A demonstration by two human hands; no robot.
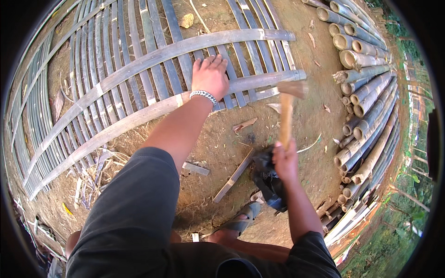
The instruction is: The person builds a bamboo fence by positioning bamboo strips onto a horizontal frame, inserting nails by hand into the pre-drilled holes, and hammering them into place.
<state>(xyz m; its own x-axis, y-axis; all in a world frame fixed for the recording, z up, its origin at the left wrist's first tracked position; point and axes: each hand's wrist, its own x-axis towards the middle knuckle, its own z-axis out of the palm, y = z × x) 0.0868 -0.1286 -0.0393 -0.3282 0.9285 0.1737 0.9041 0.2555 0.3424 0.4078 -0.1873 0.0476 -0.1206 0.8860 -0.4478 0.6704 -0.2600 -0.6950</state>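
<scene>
On the dirt ground, your left hand (211, 74) presses flat, fingers spread, on the woven bamboo panel (139, 69). Your right hand (285, 160) is clenched around a wooden mallet (287, 109) raised near the panel's edge.

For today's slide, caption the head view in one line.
Left hand presses a woven grey bamboo-strip lattice; right hand raises a wooden-handled hammer.

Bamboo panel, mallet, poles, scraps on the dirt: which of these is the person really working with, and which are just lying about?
In use:
- bamboo panel, left hand pressing on its slats
- wooden mallet, raised in the right hand

Lying about:
- stacked bamboo poles
- loose strip
- dark bag
- stone
</scene>
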